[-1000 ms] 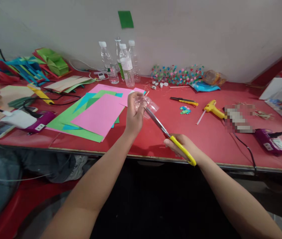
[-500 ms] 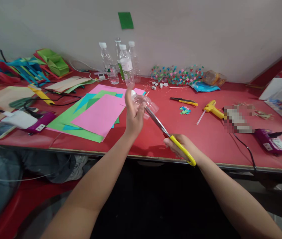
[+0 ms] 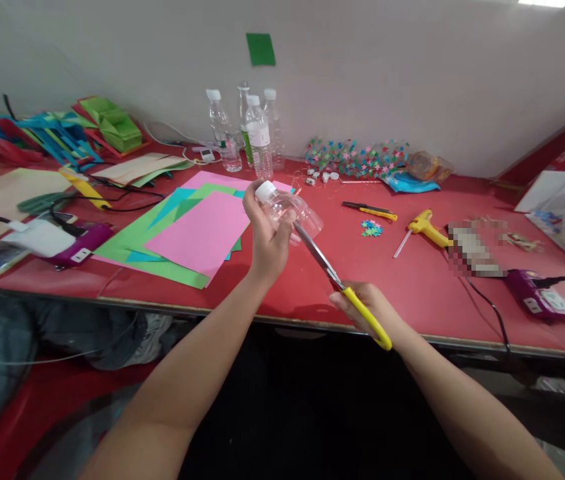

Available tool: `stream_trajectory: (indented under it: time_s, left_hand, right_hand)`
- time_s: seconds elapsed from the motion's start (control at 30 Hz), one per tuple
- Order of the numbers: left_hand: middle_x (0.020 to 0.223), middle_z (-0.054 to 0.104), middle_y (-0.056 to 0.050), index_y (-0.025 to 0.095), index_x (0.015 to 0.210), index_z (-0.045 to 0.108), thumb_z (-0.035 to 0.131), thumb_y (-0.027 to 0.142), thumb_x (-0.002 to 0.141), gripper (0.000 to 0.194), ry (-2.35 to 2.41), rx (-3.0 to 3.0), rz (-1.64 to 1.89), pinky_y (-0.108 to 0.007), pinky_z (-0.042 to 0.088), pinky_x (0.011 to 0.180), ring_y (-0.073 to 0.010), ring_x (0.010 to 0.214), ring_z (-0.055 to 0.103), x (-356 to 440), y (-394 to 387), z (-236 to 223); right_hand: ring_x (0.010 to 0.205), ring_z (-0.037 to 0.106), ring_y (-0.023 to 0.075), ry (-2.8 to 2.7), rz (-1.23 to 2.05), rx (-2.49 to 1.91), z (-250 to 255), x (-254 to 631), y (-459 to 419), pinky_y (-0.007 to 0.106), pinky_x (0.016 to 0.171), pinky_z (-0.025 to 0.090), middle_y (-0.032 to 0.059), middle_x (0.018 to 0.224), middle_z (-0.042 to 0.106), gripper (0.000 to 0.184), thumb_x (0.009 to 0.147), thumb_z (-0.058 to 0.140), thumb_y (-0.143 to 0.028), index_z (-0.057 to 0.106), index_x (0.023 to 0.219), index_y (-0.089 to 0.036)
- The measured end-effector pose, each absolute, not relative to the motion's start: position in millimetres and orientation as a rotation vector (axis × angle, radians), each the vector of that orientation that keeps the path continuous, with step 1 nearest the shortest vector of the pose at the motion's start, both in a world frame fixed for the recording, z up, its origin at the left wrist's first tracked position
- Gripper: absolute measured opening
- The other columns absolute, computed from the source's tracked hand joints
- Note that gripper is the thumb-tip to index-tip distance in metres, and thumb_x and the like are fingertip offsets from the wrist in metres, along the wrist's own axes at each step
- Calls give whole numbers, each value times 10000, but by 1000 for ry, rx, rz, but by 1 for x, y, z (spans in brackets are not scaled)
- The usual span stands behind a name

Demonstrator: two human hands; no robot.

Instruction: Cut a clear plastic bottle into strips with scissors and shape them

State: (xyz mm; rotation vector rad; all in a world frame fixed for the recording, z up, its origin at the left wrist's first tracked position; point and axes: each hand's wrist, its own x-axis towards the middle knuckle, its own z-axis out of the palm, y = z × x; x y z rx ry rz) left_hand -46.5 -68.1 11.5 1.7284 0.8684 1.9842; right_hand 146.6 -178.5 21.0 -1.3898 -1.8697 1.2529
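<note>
Compared with half a second ago, the left hand (image 3: 268, 243) has moved its forefinger, which stood straight up before and is now bent beside the white cap (image 3: 264, 191), so that this cap shows more fully. In the head view, the fingers of the left hand are clamped on the clear bottle top (image 3: 308, 217), which is held tilted above the red table (image 3: 412, 293), to the right of the pink sheet (image 3: 200, 230). Fingers of the right hand (image 3: 365, 303) are closed around the yellow handle of the scissors (image 3: 367, 319). Their blades lie together and reach the plastic close to the left thumb; whether they touch it, I cannot tell. Behind, several bottles (image 3: 261, 147) stand near the wall. Farther to the right lie a cutter (image 3: 370, 211), some paper stars (image 3: 372, 229) and a glue gun (image 3: 427, 230).
</note>
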Motion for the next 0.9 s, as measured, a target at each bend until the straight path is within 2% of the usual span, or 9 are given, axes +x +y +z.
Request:
stream_trajectory:
  time_s: [0.1, 0.23, 0.33, 0.6, 0.73, 0.9]
  left_hand:
    - [1360, 364, -96, 312, 1378, 282, 586, 540, 869, 635, 860, 1802, 2016, -487, 332, 1156, -275, 1318, 400, -47, -71, 18]
    - [1234, 445, -91, 318, 1384, 267, 545, 508, 905, 585, 720, 1895, 1979, -447, 441, 1057, -222, 1141, 532, -45, -84, 35]
    - [1190, 464, -81, 326, 1381, 265, 543, 472, 917, 561, 627, 1924, 1956, -401, 480, 1003, -189, 1055, 564, -42, -103, 48]
    - [1179, 474, -85, 311, 1382, 283, 587, 410, 905, 574, 530, 1912, 1792, -349, 527, 931, -181, 1040, 575, -46, -189, 73]
    - [1153, 497, -84, 313, 1391, 283, 552, 380, 929, 539, 492, 1927, 1710, -325, 561, 856, -172, 1011, 594, -49, -238, 83]
    - [1188, 488, -98, 300, 1398, 278, 582, 343, 914, 573, 499, 1994, 1677, -329, 566, 866, -193, 1087, 571, -52, -276, 97]
  right_hand:
    - [460, 318, 81, -1858, 1257, -1388, 27, 145, -182, 233, 454, 224, -71, 489, 325, 533, 786, 527, -703, 360, 611, -227]
    - [487, 377, 94, -1885, 1233, -1392, 41, 144, -195, 236, 487, 289, -62, 515, 388, 448, 847, 486, -625, 415, 676, -218]
    - [477, 380, 93, -1846, 1209, -1388, 48, 144, -214, 237, 492, 316, -65, 518, 391, 422, 862, 489, -599, 433, 700, -213]
    - [467, 359, 88, -1766, 1171, -1301, 43, 136, -300, 227, 436, 278, -54, 536, 379, 527, 834, 487, -715, 432, 699, -209]
    - [482, 333, 82, -1760, 1133, -1310, 43, 132, -348, 223, 438, 263, -51, 553, 365, 553, 813, 507, -730, 417, 662, -205]
    - [489, 353, 87, -1742, 1224, -1231, 56, 130, -394, 212, 428, 277, -45, 571, 385, 550, 844, 444, -734, 455, 719, -198]
